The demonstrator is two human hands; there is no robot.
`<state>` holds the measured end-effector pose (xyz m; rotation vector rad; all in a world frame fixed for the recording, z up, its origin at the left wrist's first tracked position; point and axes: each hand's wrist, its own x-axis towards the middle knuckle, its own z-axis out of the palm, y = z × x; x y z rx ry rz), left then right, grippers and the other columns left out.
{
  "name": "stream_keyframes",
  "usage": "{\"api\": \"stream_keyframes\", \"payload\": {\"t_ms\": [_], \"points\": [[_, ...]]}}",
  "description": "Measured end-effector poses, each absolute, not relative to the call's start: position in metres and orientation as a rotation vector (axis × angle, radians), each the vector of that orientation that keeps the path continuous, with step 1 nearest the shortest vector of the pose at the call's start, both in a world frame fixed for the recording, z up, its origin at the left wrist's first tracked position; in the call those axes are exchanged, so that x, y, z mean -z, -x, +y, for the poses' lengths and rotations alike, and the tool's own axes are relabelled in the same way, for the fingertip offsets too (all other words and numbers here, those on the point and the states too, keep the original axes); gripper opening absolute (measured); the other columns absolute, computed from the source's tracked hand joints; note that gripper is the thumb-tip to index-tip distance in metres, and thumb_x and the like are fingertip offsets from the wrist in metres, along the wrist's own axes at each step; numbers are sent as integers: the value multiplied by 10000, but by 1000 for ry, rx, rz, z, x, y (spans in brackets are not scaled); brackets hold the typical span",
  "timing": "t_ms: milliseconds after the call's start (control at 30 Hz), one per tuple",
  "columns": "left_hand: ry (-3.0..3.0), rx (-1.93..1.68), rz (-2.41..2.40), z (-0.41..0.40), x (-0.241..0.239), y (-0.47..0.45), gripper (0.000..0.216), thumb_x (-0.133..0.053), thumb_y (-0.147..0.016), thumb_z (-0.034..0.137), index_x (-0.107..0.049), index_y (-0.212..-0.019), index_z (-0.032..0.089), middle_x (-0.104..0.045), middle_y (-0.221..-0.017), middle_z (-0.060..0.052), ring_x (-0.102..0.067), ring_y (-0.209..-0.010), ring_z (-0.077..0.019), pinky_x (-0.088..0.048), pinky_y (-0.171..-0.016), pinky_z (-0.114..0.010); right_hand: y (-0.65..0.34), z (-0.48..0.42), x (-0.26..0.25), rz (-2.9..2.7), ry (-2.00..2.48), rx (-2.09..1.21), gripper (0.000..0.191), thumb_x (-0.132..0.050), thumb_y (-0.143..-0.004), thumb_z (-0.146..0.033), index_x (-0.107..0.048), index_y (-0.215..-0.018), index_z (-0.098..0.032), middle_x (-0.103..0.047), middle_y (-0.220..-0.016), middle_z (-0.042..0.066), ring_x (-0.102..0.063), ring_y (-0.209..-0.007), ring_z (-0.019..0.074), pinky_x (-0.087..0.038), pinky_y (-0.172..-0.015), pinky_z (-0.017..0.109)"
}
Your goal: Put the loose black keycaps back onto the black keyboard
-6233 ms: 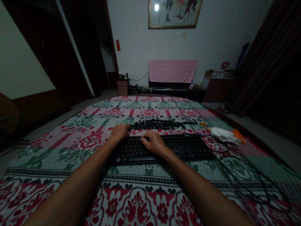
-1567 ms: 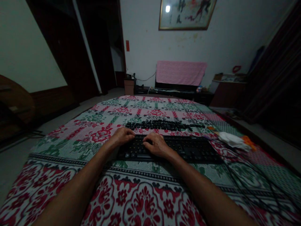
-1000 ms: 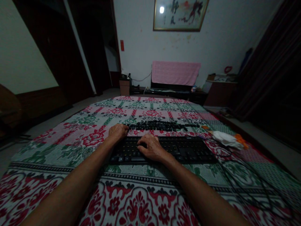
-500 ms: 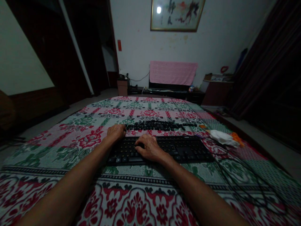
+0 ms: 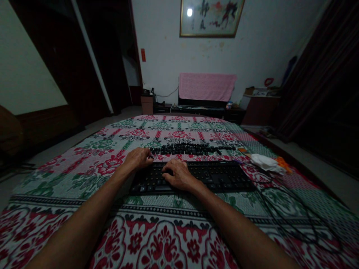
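A black computer keyboard lies on the patterned cloth in front of me. Much of its left and middle part shows small pale key mounts without caps; some caps are on along the front row and at the right. Loose black keycaps lie in rows just behind it. My left hand is at the left end of these rows, its fingers bent together; a tiny dark thing may be at the tips. My right hand rests over the middle of the keyboard, thumb and forefinger curled toward each other, with what lies between them unclear.
A white crumpled cloth or bag and an orange item lie right of the keyboard. A black cable loops over the flowered cloth. Beyond stands a low cabinet with a pink-covered screen.
My left hand has turned slightly and come a little nearer the keyboard, and its thumb now shows. My right hand has stayed nearly in place over the keys. The view has shifted slightly.
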<state>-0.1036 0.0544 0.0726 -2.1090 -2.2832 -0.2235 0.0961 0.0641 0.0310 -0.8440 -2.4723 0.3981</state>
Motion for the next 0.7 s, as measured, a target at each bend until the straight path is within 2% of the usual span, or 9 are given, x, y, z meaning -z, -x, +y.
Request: {"api": "stream_keyframes", "payload": {"t_ms": [267, 500, 700], "points": [[2669, 304, -2260, 23, -81, 99, 227, -494, -618, 343, -557, -756, 174, -550, -611, 34, -471, -550, -95, -282, -465, -181, -97, 65, -31, -2478, 844, -405, 166, -527, -741, -295, -579, -876, -215, -519, -899, 31, -427, -915, 175, -265, -792, 334], [2836, 318, -2264, 24, -59, 108, 236, -499, -618, 336, -545, -781, 171, -548, -621, 39, -450, -524, -84, -286, -458, -173, -96, 66, -28, -2472, 824, -396, 165, -530, -742, -295, -574, -876, -210, -518, -901, 29, -426, -915, 169, -261, -792, 335], [2846, 365, -2336, 25, -60, 108, 275, -533, -603, 348, -561, -805, 163, -560, -637, 34, -479, -569, -93, -315, -487, -167, -95, 67, -29, -2483, 839, -399, 156, -528, -744, -283, -583, -872, -212, -521, -910, 32, -429, -905, 170, -261, -789, 334]]}}
